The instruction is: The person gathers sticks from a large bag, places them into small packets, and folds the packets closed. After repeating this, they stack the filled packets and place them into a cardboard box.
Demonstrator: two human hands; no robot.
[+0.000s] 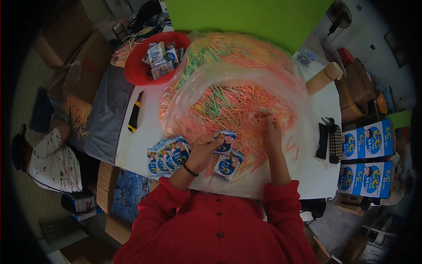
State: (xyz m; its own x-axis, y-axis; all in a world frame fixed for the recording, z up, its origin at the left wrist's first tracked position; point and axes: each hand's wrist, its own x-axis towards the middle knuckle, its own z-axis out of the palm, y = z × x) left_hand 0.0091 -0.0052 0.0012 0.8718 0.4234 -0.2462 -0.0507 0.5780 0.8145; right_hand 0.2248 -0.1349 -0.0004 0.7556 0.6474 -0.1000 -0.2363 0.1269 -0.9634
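My left hand [203, 152] is closed on a small blue-and-white packet [226, 140], its thumb across the front. Just below, another packet [228, 164] with the same print lies on thin sticks. Left of that hand, several more packets [169, 155] overlap in a row on the table. A large clear plastic bag [193, 94] lies open, full of thin pink, orange, yellow and green sticks [233, 103]. At the bag's right side, my right hand [271, 127] has its fingers curled together around a few sticks; the fingertips are partly lost among them.
A red bowl [132, 72] of packets stands at the back left, above a yellow-black utility knife [135, 113]. To the right are a tan bottle [324, 78], a checkered pouch [335, 143] and printed boxes [367, 140]. Another person [55, 158] sits at left. A green panel [250, 20] rises behind.
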